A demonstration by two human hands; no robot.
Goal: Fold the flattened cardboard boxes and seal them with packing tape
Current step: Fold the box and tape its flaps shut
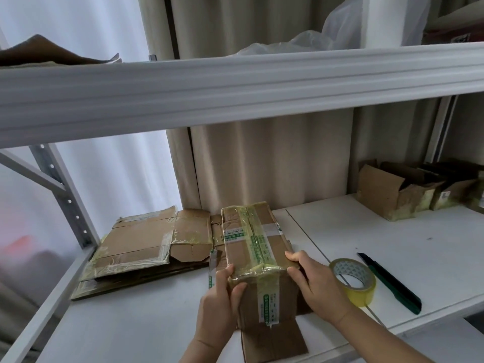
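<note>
A brown cardboard box (258,247), folded up and criss-crossed with clear and green-printed tape, sits on a white shelf (366,231). The left hand (220,297) and right hand (311,281) each grip a near corner, fingers curled around it. Left of the box lie flattened boxes (141,244); right of it, a yellow tape roll (355,280) and green knife (390,282). Beige curtains (269,158) hang behind

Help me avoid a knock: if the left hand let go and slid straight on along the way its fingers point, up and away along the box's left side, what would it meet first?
Probably the flattened cardboard stack beside the box; the left hand points roughly along its right edge. Depth is unclear, so it might just pass.
</note>
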